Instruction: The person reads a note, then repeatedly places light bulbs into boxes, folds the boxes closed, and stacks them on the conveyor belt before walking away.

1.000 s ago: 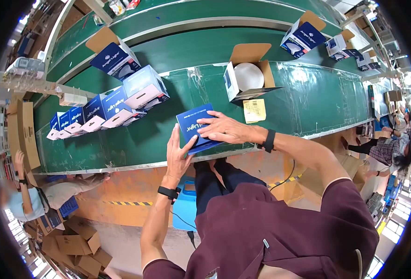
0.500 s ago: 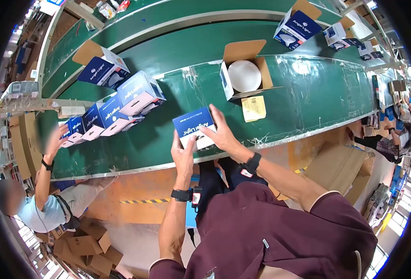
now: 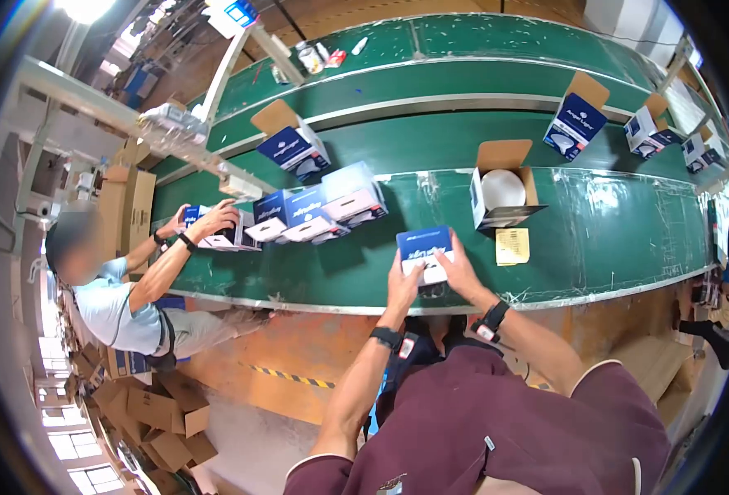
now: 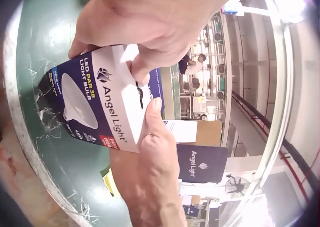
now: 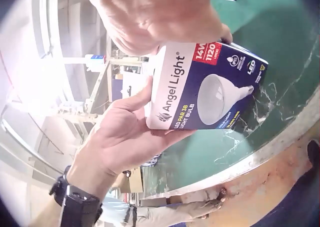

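Note:
A blue-and-white light bulb box (image 3: 424, 244) stands between the two hands near the front edge of the green table. With the left hand (image 3: 403, 285) the person grips its left side; the right hand (image 3: 461, 274) grips the opposite side. Both thumbs press at the white top edge, around a dark slot seen in the left wrist view. That view also shows the box's printed front (image 4: 85, 94), with a bulb picture and "LED PAR 38 Light Bulb". In the right wrist view another printed side (image 5: 210, 87) faces the camera, fingers of the left hand under its edge.
An open box (image 3: 505, 216) holding a round white bulb (image 3: 503, 189) stands behind right, a yellow paper slip (image 3: 512, 247) before it. Closed boxes (image 3: 355, 202) line the left. Another person (image 3: 105, 285) handles a box (image 3: 231, 236) there. More open boxes (image 3: 576, 124) stand farther back.
The right hand has moved off the box's flat blue face to its right side, and the box has turned to show its white top. The other person has reached in and holds a box at left.

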The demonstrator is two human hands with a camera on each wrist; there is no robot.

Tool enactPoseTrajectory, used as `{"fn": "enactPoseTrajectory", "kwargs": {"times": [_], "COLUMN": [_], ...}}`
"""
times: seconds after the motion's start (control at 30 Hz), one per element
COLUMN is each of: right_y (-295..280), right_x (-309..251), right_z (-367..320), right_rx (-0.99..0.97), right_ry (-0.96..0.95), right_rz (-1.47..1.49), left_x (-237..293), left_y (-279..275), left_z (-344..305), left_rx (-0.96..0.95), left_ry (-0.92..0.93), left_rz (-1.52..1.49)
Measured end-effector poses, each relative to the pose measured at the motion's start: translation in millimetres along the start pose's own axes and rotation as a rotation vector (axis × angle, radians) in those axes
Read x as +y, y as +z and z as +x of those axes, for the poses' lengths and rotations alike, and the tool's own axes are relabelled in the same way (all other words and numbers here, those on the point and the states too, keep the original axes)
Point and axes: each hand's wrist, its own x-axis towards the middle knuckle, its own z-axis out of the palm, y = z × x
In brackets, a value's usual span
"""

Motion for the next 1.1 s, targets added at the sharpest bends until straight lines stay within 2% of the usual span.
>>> {"fn": "enactPoseTrajectory", "kwargs": {"times": [0.07,0.1,0.17,0.2,0.27,0.3,0.33,0.37,0.4,0.47,0.53,0.6,0.63,0.67,0.73,0.8,0.83,0.87,0.93,1.0,1.07,1.1], "right_y": [-8.2,-10.5,-8.9,-5.8,7.6,16.4,25.9,40.7,55.1,95.6,126.4,147.5,153.0,153.3,168.8,199.8,221.6,247.2,310.8,383.6,443.5,463.6], "right_x": [-23.8,-42.6,-85.1,-105.0,-139.2,-145.8,-149.5,-140.8,-118.5,-94.7,-102.4,-129.4,-100.5,-69.2,-73.1,-105.0,-100.3,-95.8,-100.8,-115.2,-86.5,-85.1], "right_z": [4.5,9.9,12.7,17.5,43.7,61.2,81.4,105.1,138.8,185.6,198.0,190.9,197.0,200.1,170.1,137.8,129.9,122.8,120.2,133.9,154.2,162.7], "right_rx": [0.009,0.049,0.146,0.114,0.069,0.039,0.01,0.036,0.026,0.082,0.086,-0.131,-0.189,-0.249,-0.244,-0.186,-0.196,-0.201,-0.245,-0.256,-0.409,-0.432], "right_ry": [0.049,-0.084,-0.327,-0.281,-0.191,-0.111,-0.035,0.004,0.099,0.186,0.309,0.563,0.532,0.508,0.595,0.654,0.652,0.645,0.692,0.743,0.634,0.626], "right_rz": [-0.126,-0.237,-0.45,-0.299,0.011,0.039,0.066,0.02,-0.134,-0.287,-0.297,0.186,0.136,0.083,0.009,0.221,0.289,0.361,0.362,0.261,0.467,0.571], "left_x": [26.8,24.2,0.6,-5.3,58.7,24.5,11.5,29.0,30.8,19.5,13.2,-19.1,-36.2,-47.0,-51.7,-35.4,-29.3,-26.4,-38.7,-38.2,-57.1,-50.1], "left_y": [2.6,-0.6,-22.0,-38.1,-100.9,-164.6,-214.2,-249.9,-295.9,-375.6,-427.3,-460.9,-474.8,-481.2,-478.2,-496.7,-515.7,-539.7,-596.4,-673.7,-768.0,-797.2], "left_z": [-1.9,4.0,13.4,15.2,3.8,21.7,35.7,42.6,53.7,84.0,113.2,155.6,165.8,167.1,177.3,148.7,135.9,128.4,134.8,144.3,161.0,168.1], "left_rx": [-0.016,-0.07,0.191,0.307,0.475,0.552,0.755,0.948,1.008,0.885,0.566,0.209,0.036,0.104,0.234,0.241,0.263,0.283,0.437,0.528,0.521,0.516], "left_ry": [-0.018,-0.041,0.212,0.333,0.202,0.163,0.161,0.034,-0.007,-0.132,-0.209,-0.101,-0.059,-0.122,-0.233,-0.297,-0.297,-0.295,-0.183,-0.177,-0.235,-0.239], "left_rz": [0.203,0.209,0.372,0.459,0.28,0.232,0.036,-0.078,-0.1,-0.164,-0.28,-0.243,-0.233,-0.305,-0.438,-0.454,-0.502,-0.546,-0.587,-0.551,-0.582,-0.543]}}
